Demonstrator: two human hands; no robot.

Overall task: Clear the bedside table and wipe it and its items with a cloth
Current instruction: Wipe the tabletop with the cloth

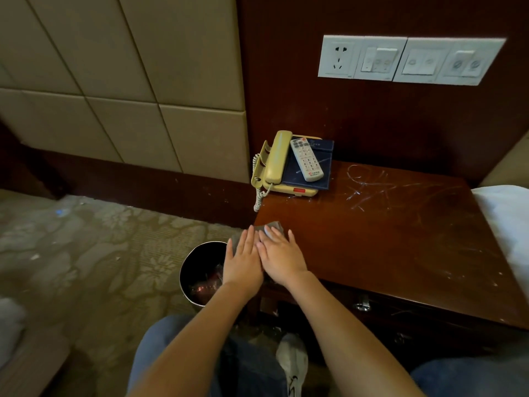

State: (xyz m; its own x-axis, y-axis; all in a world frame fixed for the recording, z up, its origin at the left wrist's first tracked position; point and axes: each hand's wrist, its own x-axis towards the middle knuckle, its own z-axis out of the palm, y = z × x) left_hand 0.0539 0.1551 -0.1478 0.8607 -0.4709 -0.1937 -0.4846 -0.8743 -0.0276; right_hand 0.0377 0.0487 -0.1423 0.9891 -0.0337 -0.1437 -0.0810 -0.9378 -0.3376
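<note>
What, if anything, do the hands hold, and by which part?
Nothing is gripped: left hand and right hand press flat, fingers straight, on the grey cloth at the table corner.

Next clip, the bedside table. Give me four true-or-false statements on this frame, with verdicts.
1. The left hand and right hand lie flat on the grey cloth at the near left corner of the table. True.
2. The remote lies on the bare tabletop. False: it lies on a blue folder on top of the phone.
3. The handset is off the phone. False: it rests in its cradle.
4. A bin stands on the floor beside the table. True.
</note>
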